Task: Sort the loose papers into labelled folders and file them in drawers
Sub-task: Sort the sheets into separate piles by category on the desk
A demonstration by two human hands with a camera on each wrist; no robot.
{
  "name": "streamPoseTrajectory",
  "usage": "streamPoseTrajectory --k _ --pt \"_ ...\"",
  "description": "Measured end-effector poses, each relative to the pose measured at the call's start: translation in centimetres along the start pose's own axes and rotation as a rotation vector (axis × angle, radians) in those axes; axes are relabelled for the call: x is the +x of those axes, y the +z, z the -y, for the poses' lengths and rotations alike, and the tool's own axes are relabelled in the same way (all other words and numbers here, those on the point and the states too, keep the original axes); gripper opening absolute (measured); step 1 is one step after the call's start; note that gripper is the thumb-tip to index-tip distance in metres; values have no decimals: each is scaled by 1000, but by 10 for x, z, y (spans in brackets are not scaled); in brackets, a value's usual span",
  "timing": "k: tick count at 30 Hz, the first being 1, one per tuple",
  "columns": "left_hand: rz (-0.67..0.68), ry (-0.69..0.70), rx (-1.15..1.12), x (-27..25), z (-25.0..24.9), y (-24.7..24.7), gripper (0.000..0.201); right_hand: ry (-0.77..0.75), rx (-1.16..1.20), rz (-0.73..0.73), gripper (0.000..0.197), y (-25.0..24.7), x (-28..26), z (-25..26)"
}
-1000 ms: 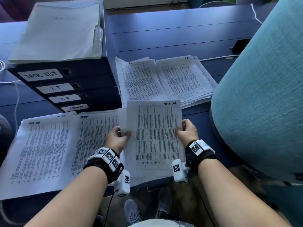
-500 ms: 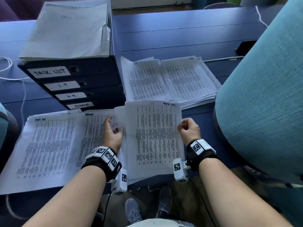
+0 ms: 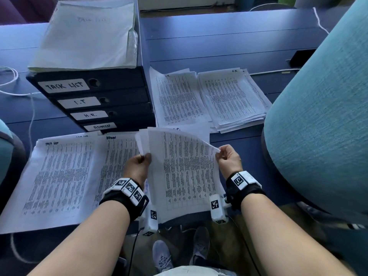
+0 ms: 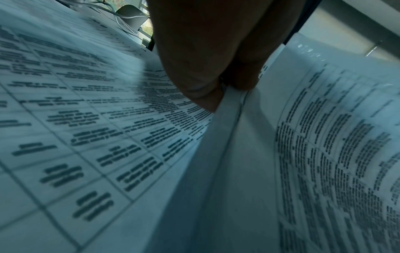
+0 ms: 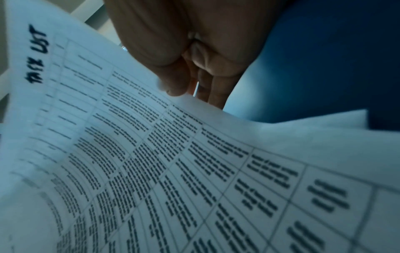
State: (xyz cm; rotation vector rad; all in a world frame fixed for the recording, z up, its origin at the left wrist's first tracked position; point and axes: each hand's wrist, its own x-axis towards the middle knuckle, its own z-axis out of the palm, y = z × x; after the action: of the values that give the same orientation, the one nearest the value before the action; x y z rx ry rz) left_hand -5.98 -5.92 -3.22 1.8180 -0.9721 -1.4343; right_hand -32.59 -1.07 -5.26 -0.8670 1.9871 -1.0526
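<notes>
Sheet, the top one of a small sheaf, is curling up off the desk edge in front of the drawer unit. My right hand pinches its right edge between thumb and fingers; in the right wrist view the thumb pad presses the paper and "TASK LIST" shows handwritten at the sheet's top, though the printed table is too blurred to read. My left hand grips the left edge of the sheaf, fingers curled round it; the left wrist view shows only dark fingertips clamping paper edges, and I cannot tell how many sheets are under them.

Just left of the sheaf, below the unit, lie two stacks: one headed "TASK LIST" and one headed "ADMIN", the latter partly hidden by my left hand and the lifted sheet. Right of the unit sit two more stacks, "I.T." and one whose heading I can barely make out. The unit's drawers read TASK LIST, I.T., H.R., ADMIN from top down. A folder rests on top of it, its label too faint to read. A teal chair hides the desk's right part.
</notes>
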Motion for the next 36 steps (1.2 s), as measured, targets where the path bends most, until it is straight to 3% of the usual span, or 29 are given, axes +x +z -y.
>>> streamPoseTrajectory --k 8,17,19,22,25,27,29,31,34,36 --pt "-64 141 59 -1 1 -4 20 -28 80 62 11 -3 -2 9" --pt "24 163 -111 -2 -2 -11 18 -42 150 107 17 -5 0 17" --pt "-3 204 -48 -2 -3 -11 5 -30 159 127 16 -2 -2 19" --pt "-60 261 10 -1 -5 -12 29 -33 174 159 11 2 -5 21" --pt "-59 222 1 -1 -6 -18 38 -32 218 257 9 7 -8 23" --pt "-27 220 -57 -3 -6 -22 40 -36 275 327 22 9 -12 26" --pt "-3 232 -116 -5 -7 -27 43 -13 314 412 56 10 -15 27" --pt "0 231 -161 -7 -8 -32 42 -9 324 467 66 15 -17 29" --pt "-32 266 -134 -11 -9 -40 43 -11 373 422 33 24 -22 38" --pt "-56 322 -131 -14 -8 -45 44 -13 391 354 23 31 -26 46"
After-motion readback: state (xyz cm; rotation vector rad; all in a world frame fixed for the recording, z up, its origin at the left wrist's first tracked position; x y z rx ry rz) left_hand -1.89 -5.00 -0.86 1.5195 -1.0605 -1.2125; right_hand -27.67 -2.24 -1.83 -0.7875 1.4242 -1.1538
